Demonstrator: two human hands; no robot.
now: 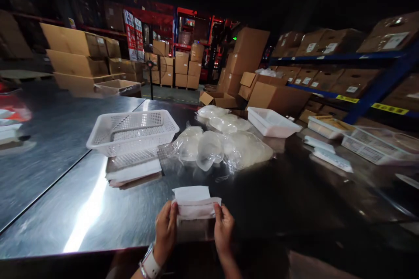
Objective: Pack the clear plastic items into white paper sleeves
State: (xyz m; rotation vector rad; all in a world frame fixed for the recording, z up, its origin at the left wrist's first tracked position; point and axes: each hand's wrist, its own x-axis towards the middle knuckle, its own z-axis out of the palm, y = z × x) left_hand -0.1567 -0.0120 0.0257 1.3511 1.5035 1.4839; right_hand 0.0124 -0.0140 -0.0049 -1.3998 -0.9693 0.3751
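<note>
A wide, shiny metal worktop (65, 139) fills the view, with stacked cardboard boxes (77, 52) and blue shelving (376, 59) well behind it. On the worktop, left of centre, stands a white mesh basket (132, 130) resting on a small pile of flat sheets (134, 173). Just right of it lies a heap of clear plastic bags (212, 148) — it sits between the hands and the far edge. Further right are a white tray (271, 123) and a clear crate (376, 146), with two flat white packs (327, 152) near them.

At the near edge, a folded white paper (195, 202) is held just above the worktop. The left hand (165, 231), a watch on its wrist, pinches the paper's left edge; the right hand (223, 229) pinches the right edge — fingers of both clamped on it, thumbs on top.
</note>
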